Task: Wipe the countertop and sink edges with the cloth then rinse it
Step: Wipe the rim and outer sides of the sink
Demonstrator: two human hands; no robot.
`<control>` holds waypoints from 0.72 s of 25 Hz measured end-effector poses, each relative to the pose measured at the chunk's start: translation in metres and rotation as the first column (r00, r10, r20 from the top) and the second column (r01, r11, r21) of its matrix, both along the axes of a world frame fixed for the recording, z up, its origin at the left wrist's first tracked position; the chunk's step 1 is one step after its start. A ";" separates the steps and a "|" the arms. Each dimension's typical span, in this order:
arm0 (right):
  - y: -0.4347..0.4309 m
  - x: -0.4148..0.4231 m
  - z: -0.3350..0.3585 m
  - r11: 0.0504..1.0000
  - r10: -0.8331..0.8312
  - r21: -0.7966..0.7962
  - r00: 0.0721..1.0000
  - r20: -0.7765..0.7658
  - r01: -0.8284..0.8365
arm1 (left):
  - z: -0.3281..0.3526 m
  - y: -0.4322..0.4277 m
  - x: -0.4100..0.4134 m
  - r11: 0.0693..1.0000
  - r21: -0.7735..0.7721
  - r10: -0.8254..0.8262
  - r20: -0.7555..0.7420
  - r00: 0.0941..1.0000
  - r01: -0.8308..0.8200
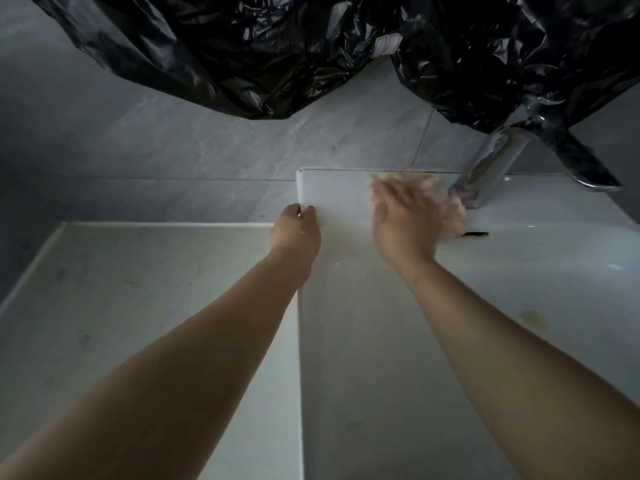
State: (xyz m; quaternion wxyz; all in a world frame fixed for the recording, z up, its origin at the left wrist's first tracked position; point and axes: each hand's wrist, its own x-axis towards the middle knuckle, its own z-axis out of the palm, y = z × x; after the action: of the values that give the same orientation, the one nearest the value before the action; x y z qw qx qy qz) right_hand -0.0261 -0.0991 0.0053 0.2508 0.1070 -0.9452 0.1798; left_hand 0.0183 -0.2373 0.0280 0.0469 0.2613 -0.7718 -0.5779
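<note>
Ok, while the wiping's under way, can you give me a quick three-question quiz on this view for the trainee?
1. True or false: the left hand grips the left edge of the sink.
2. Fill in: the countertop lies to the ___ of the sink.
3. Which is nearest the blurred right hand? A) faucet B) countertop C) left hand

Key: 1 true; 2 left; 3 A.
</note>
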 end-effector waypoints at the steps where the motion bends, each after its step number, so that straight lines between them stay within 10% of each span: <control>1: -0.021 0.009 0.000 0.992 0.127 0.008 0.991 -0.051 -0.127 | 0.000 -0.001 0.000 1.000 0.030 -0.003 0.003 1.000 0.002; 4: -0.038 0.023 0.004 0.940 0.331 0.114 0.940 -0.077 -0.322 | -0.004 -0.005 0.002 0.996 0.072 -0.050 0.007 0.999 0.049; 7: 0.028 0.013 -0.004 0.965 0.177 0.211 0.981 -0.082 -0.156 | -0.008 -0.010 0.005 0.988 0.072 -0.132 -0.026 0.991 0.134; 11: 0.068 0.016 -0.010 0.995 -0.084 -0.059 0.994 -0.076 0.079 | 0.000 -0.005 0.010 0.960 -0.230 -0.160 0.017 0.987 0.160; 18: 0.000 0.064 0.020 0.875 0.342 -0.384 0.938 0.060 -0.295 | 0.019 0.008 0.034 0.819 -0.513 -0.234 0.114 0.966 0.259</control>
State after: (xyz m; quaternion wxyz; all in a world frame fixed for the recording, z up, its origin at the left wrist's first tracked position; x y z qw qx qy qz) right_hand 0.0382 -0.0988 0.0257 0.1732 0.2007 -0.8776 0.3994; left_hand 0.0521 -0.2297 0.0468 0.0232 0.1500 -0.9277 -0.3410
